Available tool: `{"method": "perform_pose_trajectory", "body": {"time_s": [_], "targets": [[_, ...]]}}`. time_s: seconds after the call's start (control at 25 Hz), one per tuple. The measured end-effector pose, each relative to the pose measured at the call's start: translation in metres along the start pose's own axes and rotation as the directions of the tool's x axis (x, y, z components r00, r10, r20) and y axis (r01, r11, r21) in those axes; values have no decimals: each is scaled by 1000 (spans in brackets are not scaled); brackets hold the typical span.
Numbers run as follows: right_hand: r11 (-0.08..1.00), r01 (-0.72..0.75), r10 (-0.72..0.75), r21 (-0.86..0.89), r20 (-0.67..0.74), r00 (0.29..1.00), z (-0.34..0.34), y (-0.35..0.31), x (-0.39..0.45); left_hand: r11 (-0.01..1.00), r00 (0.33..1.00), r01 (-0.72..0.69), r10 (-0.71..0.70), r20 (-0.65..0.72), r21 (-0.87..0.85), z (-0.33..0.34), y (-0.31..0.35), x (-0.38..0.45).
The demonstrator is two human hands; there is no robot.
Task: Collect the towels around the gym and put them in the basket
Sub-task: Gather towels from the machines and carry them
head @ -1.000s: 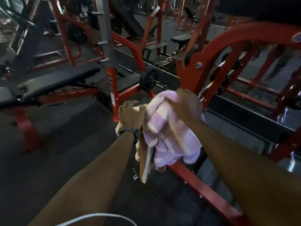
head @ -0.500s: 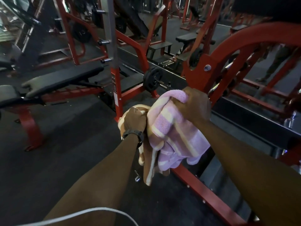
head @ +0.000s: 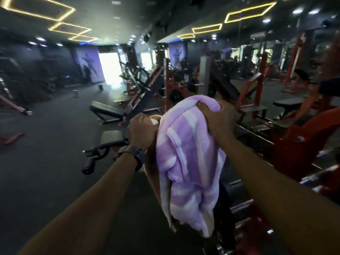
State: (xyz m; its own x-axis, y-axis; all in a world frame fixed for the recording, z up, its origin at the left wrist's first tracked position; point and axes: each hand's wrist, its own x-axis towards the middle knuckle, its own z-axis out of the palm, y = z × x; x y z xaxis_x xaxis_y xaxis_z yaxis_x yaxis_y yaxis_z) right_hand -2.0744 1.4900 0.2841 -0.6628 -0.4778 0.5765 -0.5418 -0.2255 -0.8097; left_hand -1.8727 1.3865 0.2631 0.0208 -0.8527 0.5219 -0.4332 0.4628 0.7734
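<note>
— While the person is standing among the machines with both arms out, what is each hand doing, starting from the left?

— Over on the left the dark floor (head: 46, 162) is lying open, and a black bench (head: 108, 111) is sitting further back. Then the left hand (head: 142, 130), with a black watch (head: 138, 156) on the wrist, is closing into a fist on a pale, tan-edged towel (head: 166, 197) that is mostly hanging behind the other one.

— And the other one?

— That is the purple striped towel (head: 189, 162). It is draping down between the two forearms, and the right hand (head: 219, 120) is gripping it shut at the top, bunching the fold under the fingers (head: 206, 109). Beyond that hand the red machine frames (head: 298, 137) are crowding in.

— How would you say those towels are going to handle?

— Light and floppy, I am guessing. Nothing stiff; they are sagging wherever they are not being held. Terry cloth is not slippery, so a bunched handful near the top edge should be enough. Trailing ends could be catching on a bar or peg in passing, so gathering the low corners up seems wise.

— Any basket in sight?

— I am not seeing one anywhere, and the far end is too blurred to be telling.
</note>
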Motion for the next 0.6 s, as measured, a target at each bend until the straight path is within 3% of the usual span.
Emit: {"method": "perform_pose_trajectory", "body": {"time_s": [0.12,0.32,0.48,0.6], "targets": [[985,-81,67,150,97,993,71,-53,-29,993,983,-49,67,-173,108,-110,-17,16],[933,-71,-25,353,261,965,200,-164,-135,981,892,38,53,-449,191,-321,-61,-4],[898,-48,-128,437,364,923,295,-262,-257,952,773,138,68,-631,272,-494,-108,-44],[876,-109,-156,469,490,857,357,-340,-357,905,651,266,86,-755,332,-625,-141,-86]]}}
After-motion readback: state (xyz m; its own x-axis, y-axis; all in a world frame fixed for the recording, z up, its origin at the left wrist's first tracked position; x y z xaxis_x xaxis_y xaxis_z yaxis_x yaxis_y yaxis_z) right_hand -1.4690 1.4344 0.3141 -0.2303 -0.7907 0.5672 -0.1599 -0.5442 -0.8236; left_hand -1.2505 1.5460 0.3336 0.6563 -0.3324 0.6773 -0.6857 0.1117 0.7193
